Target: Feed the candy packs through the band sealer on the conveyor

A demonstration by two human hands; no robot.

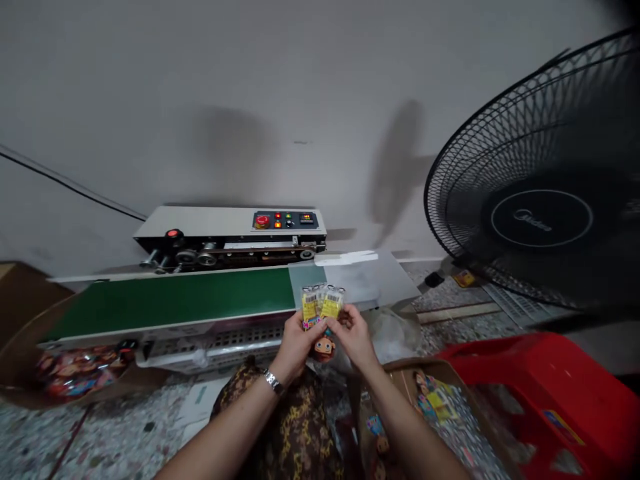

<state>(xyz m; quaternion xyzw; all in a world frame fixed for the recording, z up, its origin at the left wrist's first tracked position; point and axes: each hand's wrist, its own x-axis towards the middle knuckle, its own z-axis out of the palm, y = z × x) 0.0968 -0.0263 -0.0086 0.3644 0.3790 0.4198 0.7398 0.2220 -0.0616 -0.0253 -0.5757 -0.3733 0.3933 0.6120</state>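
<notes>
Left hand: [296, 341] closed around the lower left edge of the packets, thumb on front; metal watch [273, 381] on the wrist.
Right hand: [355, 335] closed on the lower right edge of the same packets, fingers curled behind, thumb in front.
Packets: [323, 304] two clear bags with yellow label cards, held side by side and overlapping between both hands, tops pointing away from the body; one small cartoon figure [324, 347] with an orange face hanging just beneath, between the two hands.
Sealing machine: [230, 235] one, beyond the hands and to their left, against the wall; one control panel [283, 220] with a red round button and several small lights, exact count too small to tell.
Belt: [175, 299] one green conveyor strip, just beyond the left hand, running away to the left.
Tray: [367, 275] one pale grey plate at the belt's end, directly beyond the packets.
Fan: [540, 180] one black-caged fan, well to the right of the right hand and higher.
Red crate: [555, 393] one, right of the right forearm, on the floor.
Cardboard box by right forearm: [450, 413] one, holding more bagged toys; number cannot be counted.
Brown bin: [30, 373] one, far left of the left hand, with a heap of colourful bags [80, 368] inside; number unclear.
Lap: patterned brown and yellow cloth [290, 427] under the forearms.
Floor: [100, 433] speckled stone, below both arms.
</notes>
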